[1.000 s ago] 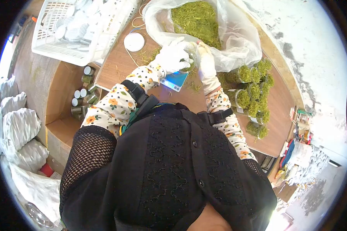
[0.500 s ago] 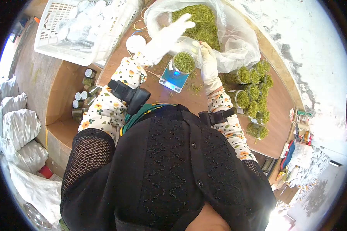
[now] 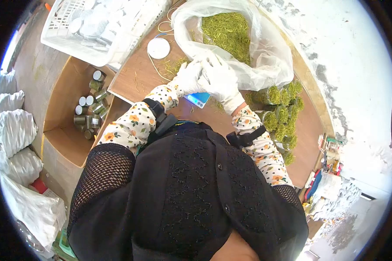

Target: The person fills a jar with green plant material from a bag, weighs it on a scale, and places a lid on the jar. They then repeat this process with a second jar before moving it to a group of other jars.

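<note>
My left hand [image 3: 189, 78] and my right hand [image 3: 221, 80], both in white gloves, meet above a small blue digital scale [image 3: 199, 100] on the table. Their fingers are curled in towards each other. Whatever is between them is hidden, and the jar that stood on the scale does not show. Beyond my right hand lies a clear plastic bag [image 3: 272, 65], its mouth folded open around a heap of green, stringy dried plant material [image 3: 226, 35]. To the right, several glass jars [image 3: 283, 108] stand packed together, overflowing with the same material.
A white basket [image 3: 69, 43] of lids stands at the upper left. Below it, a cardboard box [image 3: 59, 117] holds several lidded jars [image 3: 91, 106]. A round white object [image 3: 158, 48] with a cord lies on the table [image 3: 137, 71], among loose green strands.
My left hand has come down from the bag's opening to above the scale. My right hand has left the bag's edge and joined it. The jar on the scale is now hidden.
</note>
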{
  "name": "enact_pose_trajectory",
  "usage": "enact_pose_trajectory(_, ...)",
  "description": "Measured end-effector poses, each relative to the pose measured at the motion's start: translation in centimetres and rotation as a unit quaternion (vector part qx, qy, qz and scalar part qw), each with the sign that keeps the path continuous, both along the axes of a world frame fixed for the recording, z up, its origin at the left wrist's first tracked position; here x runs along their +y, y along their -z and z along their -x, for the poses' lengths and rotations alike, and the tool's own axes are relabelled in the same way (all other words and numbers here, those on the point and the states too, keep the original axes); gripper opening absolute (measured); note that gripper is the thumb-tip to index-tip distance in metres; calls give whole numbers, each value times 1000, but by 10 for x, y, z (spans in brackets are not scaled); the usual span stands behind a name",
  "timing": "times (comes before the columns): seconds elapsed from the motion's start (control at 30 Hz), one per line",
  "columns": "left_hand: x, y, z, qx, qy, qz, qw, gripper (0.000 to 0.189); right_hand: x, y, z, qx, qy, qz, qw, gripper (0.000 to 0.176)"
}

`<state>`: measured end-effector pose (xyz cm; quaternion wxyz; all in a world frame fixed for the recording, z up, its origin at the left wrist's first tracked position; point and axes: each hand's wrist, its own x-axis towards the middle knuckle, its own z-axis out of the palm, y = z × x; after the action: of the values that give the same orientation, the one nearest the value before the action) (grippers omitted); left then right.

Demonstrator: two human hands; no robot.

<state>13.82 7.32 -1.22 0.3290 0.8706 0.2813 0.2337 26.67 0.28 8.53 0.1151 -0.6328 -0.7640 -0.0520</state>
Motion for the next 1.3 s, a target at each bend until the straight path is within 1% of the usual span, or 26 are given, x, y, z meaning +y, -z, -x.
enact_pose_trajectory(0.07,3,-8,3,-11,13,50,999,95,-5,-1,-2,-11,2,-13,1000,51)
enact_pose_trajectory(0.13,6,-11,6,6,21,30,999,96,-9,4,-7,-20,-1,-45,999,51)
enact_pose_trajectory(0.23,5,-25,8,39,20,-20,999,99,-9,10,-13,22,-3,-4,1000,52)
enact_pose_trajectory(0.27,5,-31,9,51,14,-42,998,101,-12,10,-14,50,6,-26,998,52)
enact_pose_trajectory(0.33,15,-42,17,-83,27,-11,996,91,-12,1,-24,109,20,-70,991,52)
enact_pose_trajectory(0.37,19,-46,19,-149,33,5,988,87,-9,-10,-32,176,6,-86,981,54)
enact_pose_trajectory(0.4,29,-45,11,-202,91,224,949,81,-7,-25,-39,242,-6,-99,965,56)
enact_pose_trajectory(0.43,44,-44,-3,-242,146,432,857,76,-9,-35,-39,326,-1,-117,938,58)
enact_pose_trajectory(0.47,50,-40,-11,-269,192,616,715,70,-13,-47,-35,434,-2,-114,893,57)
enact_pose_trajectory(0.5,13,-95,25,-361,142,706,593,59,-14,-58,-29,452,-9,-103,886,55)
enact_pose_trajectory(0.53,4,-96,25,-355,110,731,572,59,-15,-66,-24,469,-17,-93,878,52)
enact_pose_trajectory(0.6,-4,-97,15,-345,47,775,527,59,-16,-70,-25,391,-42,-115,912,53)
enact_pose_trajectory(0.63,-6,-101,13,-338,35,782,523,58,-17,-75,-24,350,-55,-125,927,53)
enact_pose_trajectory(0.7,-3,-90,11,-289,88,836,458,59,-31,-103,-22,199,-108,-121,967,53)
enact_pose_trajectory(0.73,-5,-98,13,-262,112,860,424,59,-38,-114,-22,122,-131,-118,977,54)
enact_pose_trajectory(0.77,-10,-108,16,-194,88,880,424,62,-39,-115,-27,113,-188,-132,967,54)
enact_pose_trajectory(0.87,-9,-111,20,-106,222,869,429,55,-49,-131,-34,93,-276,-77,953,53)
enact_pose_trajectory(0.9,-12,-120,16,-120,216,880,405,55,-48,-135,-35,115,-286,-79,948,46)
enact_pose_trajectory(1.0,-25,-143,7,-232,31,783,577,64,-43,-111,-38,219,-147,-191,946,33)
enact_pose_trajectory(1.03,-28,-158,3,-261,-16,704,661,62,-45,-104,-9,465,-26,-166,869,34)
enact_pose_trajectory(1.07,-27,-153,-3,-295,-42,503,812,62,-40,-85,-9,607,55,-201,767,25)
enact_pose_trajectory(1.1,-22,-143,-10,-311,-66,269,909,63,-33,-71,-13,734,81,-162,654,27)
enact_pose_trajectory(1.13,-20,-150,-12,-307,-84,16,948,64,-27,-62,-18,839,104,-119,521,29)
enact_pose_trajectory(1.17,-15,-160,-8,-286,-64,-118,949,61,-26,-53,-20,868,101,-100,476,32)
enact_pose_trajectory(1.27,-13,-179,7,-182,18,-230,956,55,-30,-33,-20,933,97,-20,347,39)
enact_pose_trajectory(1.3,-11,-176,10,-215,47,-244,944,53,-31,-30,-20,945,97,18,311,40)
